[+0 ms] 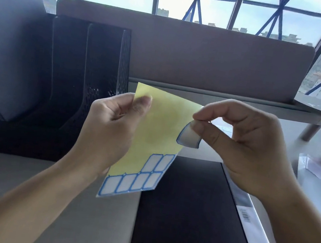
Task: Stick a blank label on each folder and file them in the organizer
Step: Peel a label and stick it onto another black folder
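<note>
Six labels (pixel 139 176) remain on yellow backing sheet (pixel 159 125), pinched near its 11 o'clock corner by left hand (pixel 110 128). Right hand (pixel 250 153) pinches one peeled label (pixel 188 139), curled, at sheet's 3 o'clock edge; fully free or not, cannot tell. Step: peeling. Black folder (pixel 182 218) lies flat at 6 o'clock; organizer (pixel 102 60) at 10 o'clock. Next, probably: carry label down, press flat onto folder cover.

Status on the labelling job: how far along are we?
Done: what looks like a grey folder already leans in the black mesh organizer; its label isn't visible. In hand: the left hand holds the yellow backing sheet, and the right hand pinches a peeled blue-bordered white label. Left: stick it on the black folder lying flat below, then file that.
</note>
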